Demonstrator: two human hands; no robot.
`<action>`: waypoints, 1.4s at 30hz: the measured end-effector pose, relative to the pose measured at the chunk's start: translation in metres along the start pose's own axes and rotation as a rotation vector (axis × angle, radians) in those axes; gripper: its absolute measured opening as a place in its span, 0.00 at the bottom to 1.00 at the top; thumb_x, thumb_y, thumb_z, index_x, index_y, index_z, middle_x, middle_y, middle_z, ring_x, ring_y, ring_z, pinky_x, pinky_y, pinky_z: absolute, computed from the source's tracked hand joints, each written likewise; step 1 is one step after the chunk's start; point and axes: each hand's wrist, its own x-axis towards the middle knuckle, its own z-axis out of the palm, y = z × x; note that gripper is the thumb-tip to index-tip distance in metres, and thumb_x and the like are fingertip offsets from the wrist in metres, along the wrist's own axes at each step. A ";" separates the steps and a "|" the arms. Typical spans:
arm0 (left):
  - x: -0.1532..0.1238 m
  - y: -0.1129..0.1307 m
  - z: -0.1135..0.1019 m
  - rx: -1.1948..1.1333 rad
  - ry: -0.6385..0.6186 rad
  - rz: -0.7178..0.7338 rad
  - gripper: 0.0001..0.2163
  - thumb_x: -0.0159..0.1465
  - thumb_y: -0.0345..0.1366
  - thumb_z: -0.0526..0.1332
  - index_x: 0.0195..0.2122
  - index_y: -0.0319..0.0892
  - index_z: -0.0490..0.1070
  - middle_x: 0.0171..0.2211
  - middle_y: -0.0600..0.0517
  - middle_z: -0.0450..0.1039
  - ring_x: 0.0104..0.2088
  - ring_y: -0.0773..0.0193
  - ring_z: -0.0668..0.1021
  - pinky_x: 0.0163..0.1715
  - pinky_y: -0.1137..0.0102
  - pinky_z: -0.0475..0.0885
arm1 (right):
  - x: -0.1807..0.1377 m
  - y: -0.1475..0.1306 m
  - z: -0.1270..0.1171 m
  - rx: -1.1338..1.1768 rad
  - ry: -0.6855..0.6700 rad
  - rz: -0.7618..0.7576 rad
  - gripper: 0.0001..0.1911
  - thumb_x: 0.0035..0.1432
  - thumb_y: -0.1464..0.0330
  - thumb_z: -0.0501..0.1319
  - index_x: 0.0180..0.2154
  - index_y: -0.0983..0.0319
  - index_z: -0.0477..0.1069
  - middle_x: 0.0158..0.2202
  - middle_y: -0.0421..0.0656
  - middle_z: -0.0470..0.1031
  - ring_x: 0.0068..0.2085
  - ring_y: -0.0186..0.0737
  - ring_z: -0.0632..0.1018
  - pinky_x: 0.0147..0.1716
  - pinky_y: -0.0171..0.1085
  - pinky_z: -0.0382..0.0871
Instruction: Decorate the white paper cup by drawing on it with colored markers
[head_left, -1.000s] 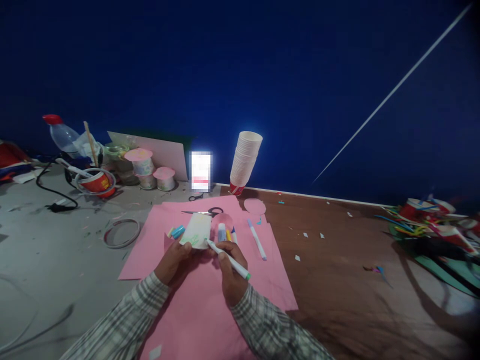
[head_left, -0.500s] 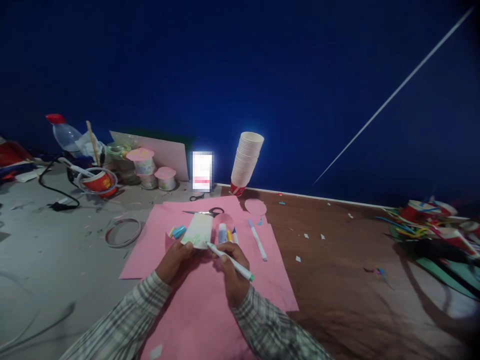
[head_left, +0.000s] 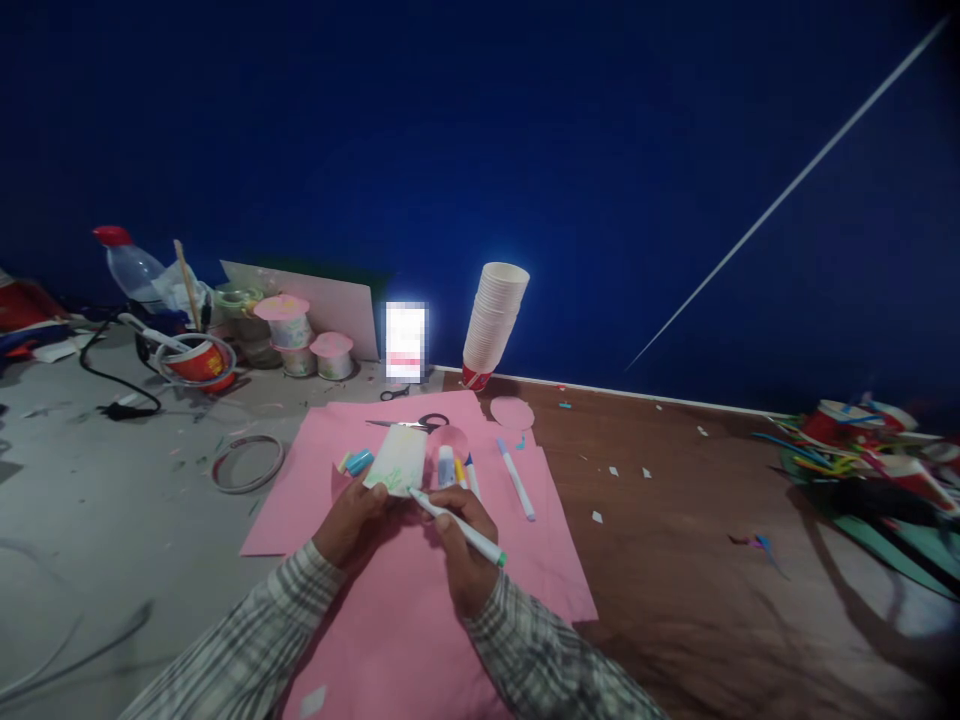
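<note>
In my left hand (head_left: 355,520) is a white paper piece (head_left: 399,458) with green marks near its lower edge; whether it is flat or part of a cup I cannot tell. My right hand (head_left: 466,540) grips a white marker with a green end (head_left: 472,537), its tip at the paper's lower right corner. Just beyond lie a glue stick (head_left: 447,466), a yellow marker (head_left: 460,474), a blue-tipped marker (head_left: 472,475) and a blue cap-like piece (head_left: 360,461). Black-handled scissors (head_left: 427,424) rest behind the paper. Pink sheets (head_left: 405,620) spread under both hands.
A tall leaning stack of paper cups (head_left: 495,320) stands by the wall. Pink-topped decorated cups (head_left: 283,325), a red cup (head_left: 201,365) and a tape roll (head_left: 247,464) are on the left. Another marker (head_left: 516,480) lies to the right. Coloured strips (head_left: 802,460) pile up far right.
The marker tip has shifted slightly left and down along the paper's lower edge. Both hands keep their hold; the whole view has moved a little.
</note>
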 end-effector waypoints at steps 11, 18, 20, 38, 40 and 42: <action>-0.001 0.000 0.002 -0.020 -0.003 0.020 0.22 0.46 0.43 0.68 0.41 0.39 0.68 0.29 0.45 0.75 0.29 0.53 0.76 0.27 0.62 0.72 | 0.001 -0.001 0.000 -0.022 -0.010 0.002 0.09 0.54 0.71 0.55 0.36 0.59 0.73 0.31 0.43 0.75 0.33 0.49 0.76 0.33 0.42 0.70; -0.001 0.000 0.005 -0.016 -0.020 0.022 0.20 0.47 0.42 0.67 0.40 0.40 0.68 0.28 0.46 0.75 0.27 0.53 0.76 0.25 0.60 0.73 | 0.000 0.000 0.001 -0.033 -0.019 -0.014 0.10 0.54 0.71 0.55 0.36 0.59 0.74 0.32 0.44 0.75 0.33 0.48 0.77 0.33 0.41 0.71; -0.002 0.001 0.006 -0.016 -0.035 0.016 0.19 0.48 0.42 0.67 0.40 0.41 0.68 0.26 0.46 0.75 0.25 0.53 0.76 0.23 0.59 0.72 | -0.001 0.000 0.001 -0.027 -0.038 -0.028 0.10 0.54 0.72 0.56 0.36 0.58 0.74 0.33 0.44 0.75 0.35 0.49 0.77 0.35 0.42 0.71; 0.000 -0.002 -0.001 -0.018 0.023 0.002 0.24 0.45 0.42 0.69 0.42 0.40 0.68 0.30 0.45 0.74 0.30 0.53 0.75 0.28 0.61 0.72 | 0.002 -0.003 0.000 -0.018 0.020 0.046 0.09 0.54 0.70 0.55 0.33 0.60 0.74 0.26 0.42 0.74 0.28 0.46 0.75 0.29 0.41 0.69; -0.001 -0.001 0.002 -0.015 0.019 0.006 0.23 0.45 0.42 0.68 0.42 0.41 0.68 0.29 0.46 0.74 0.30 0.53 0.75 0.27 0.61 0.72 | 0.001 -0.002 0.000 -0.004 0.013 0.053 0.09 0.54 0.69 0.55 0.33 0.60 0.74 0.27 0.42 0.74 0.29 0.47 0.75 0.30 0.41 0.70; -0.001 0.000 0.004 -0.013 0.008 0.008 0.22 0.45 0.42 0.68 0.41 0.42 0.69 0.29 0.46 0.74 0.28 0.53 0.75 0.26 0.60 0.72 | 0.000 -0.001 0.000 0.032 -0.001 0.062 0.09 0.53 0.70 0.56 0.33 0.60 0.75 0.28 0.43 0.75 0.32 0.49 0.76 0.32 0.42 0.70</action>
